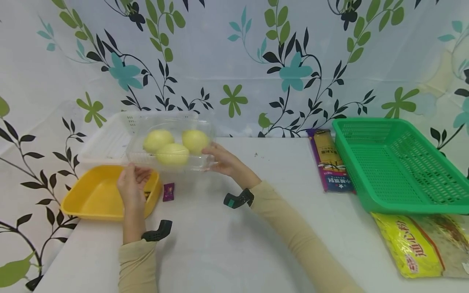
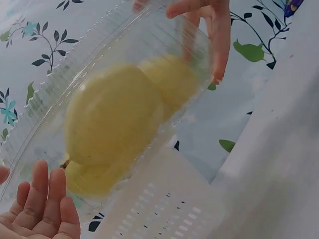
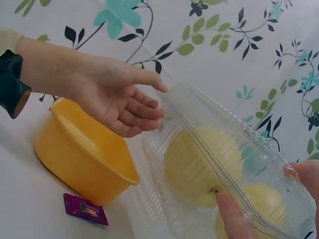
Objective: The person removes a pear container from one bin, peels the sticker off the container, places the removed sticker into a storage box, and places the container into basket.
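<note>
Raised above the table is a clear plastic clamshell box (image 1: pixel 200 163) with three round yellow fruits (image 1: pixel 173 154) inside. At its right end my right hand (image 1: pixel 228 160) grips it, thumb and fingers on different sides of the wall, as the right wrist view shows. My left hand (image 1: pixel 132 183) holds the near left corner. In the right wrist view, the left thumb touches the box's rim and the other fingers bend loosely at its side. The box looks closed along its ridged rim, and a stem shows on one fruit.
A white perforated basket (image 1: pixel 106 140) stands behind the box, against the patterned cloth. Below my left hand are a yellow basin (image 1: pixel 93 195) and a small purple packet (image 1: pixel 168 192). At right lie a pasta pack (image 1: pixel 331 160), a green basket (image 1: pixel 384 152) and a yellow bag (image 1: pixel 410 244).
</note>
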The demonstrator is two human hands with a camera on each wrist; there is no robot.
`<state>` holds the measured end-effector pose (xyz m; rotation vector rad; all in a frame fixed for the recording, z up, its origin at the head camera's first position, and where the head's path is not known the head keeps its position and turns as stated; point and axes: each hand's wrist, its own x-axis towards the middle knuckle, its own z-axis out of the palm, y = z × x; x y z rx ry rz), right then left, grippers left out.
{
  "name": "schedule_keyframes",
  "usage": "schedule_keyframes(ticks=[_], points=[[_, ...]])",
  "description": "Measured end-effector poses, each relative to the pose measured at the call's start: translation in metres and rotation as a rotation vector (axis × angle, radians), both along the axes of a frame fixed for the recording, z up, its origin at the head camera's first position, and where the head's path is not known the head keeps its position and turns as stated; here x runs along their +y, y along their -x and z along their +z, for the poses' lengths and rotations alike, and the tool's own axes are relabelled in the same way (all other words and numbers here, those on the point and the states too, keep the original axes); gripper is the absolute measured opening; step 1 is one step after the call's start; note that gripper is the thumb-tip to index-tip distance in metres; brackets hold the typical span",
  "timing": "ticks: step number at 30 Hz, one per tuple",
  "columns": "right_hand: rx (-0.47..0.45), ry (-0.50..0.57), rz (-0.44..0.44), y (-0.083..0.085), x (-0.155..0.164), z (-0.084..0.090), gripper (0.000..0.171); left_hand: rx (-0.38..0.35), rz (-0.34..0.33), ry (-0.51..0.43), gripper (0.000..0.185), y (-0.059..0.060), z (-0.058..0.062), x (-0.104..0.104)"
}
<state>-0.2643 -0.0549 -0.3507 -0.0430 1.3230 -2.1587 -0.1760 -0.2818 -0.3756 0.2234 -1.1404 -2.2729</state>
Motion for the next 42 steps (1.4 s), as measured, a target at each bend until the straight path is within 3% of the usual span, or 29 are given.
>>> schedule_keyframes(ticks=[7,11,14,16,17,18,21,23,24,25,28,32,35,38,39,42], points=[[0.019,-0.020,-0.066,-0.004,-0.009,0.001,0.063,0.046,-0.030,0.170,0.020,0.003,-0.004,0.009],[0.027,-0.010,-0.075,-0.004,-0.013,0.005,0.063,0.016,-0.033,0.227,0.019,0.005,-0.007,0.015],[0.021,-0.020,-0.082,-0.004,-0.017,0.007,0.064,0.042,-0.069,0.194,0.014,0.019,-0.029,0.001],[0.022,-0.019,-0.084,-0.004,-0.019,0.008,0.064,0.028,-0.080,0.198,0.013,0.023,-0.035,-0.002],[0.025,-0.024,-0.086,-0.003,-0.021,0.009,0.064,0.059,-0.104,0.169,0.012,0.028,-0.041,-0.006],[0.029,-0.021,-0.088,-0.003,-0.022,0.009,0.064,0.058,-0.100,0.163,0.010,0.028,-0.040,-0.004],[0.033,-0.006,-0.103,-0.002,-0.027,0.011,0.067,-0.019,-0.051,0.200,0.010,0.017,-0.017,0.017],[0.028,0.001,-0.119,-0.002,-0.032,0.012,0.067,-0.020,-0.053,0.174,0.007,0.010,-0.005,0.028],[0.025,0.009,-0.123,-0.002,-0.034,0.012,0.067,-0.056,-0.039,0.175,0.007,0.005,0.004,0.035],[0.020,0.013,-0.131,-0.001,-0.036,0.012,0.067,-0.057,-0.045,0.160,0.007,0.005,0.006,0.037],[0.022,0.018,-0.127,-0.001,-0.042,0.013,0.063,-0.040,-0.047,0.112,0.008,0.005,0.006,0.041],[0.032,0.044,-0.113,-0.001,-0.045,0.013,0.064,0.016,-0.053,0.073,0.011,0.012,-0.005,0.038],[0.043,0.069,-0.092,0.001,-0.048,0.011,0.065,0.032,-0.048,0.065,0.014,0.013,-0.007,0.039],[0.061,0.081,-0.045,0.003,-0.050,0.010,0.063,0.031,-0.039,0.005,0.015,0.015,-0.005,0.039],[0.068,0.078,-0.027,0.004,-0.050,0.009,0.063,0.000,-0.017,0.001,0.014,0.014,-0.001,0.040],[0.081,0.050,0.049,0.008,-0.048,0.007,0.060,-0.013,-0.011,-0.101,0.014,0.016,0.004,0.037]])
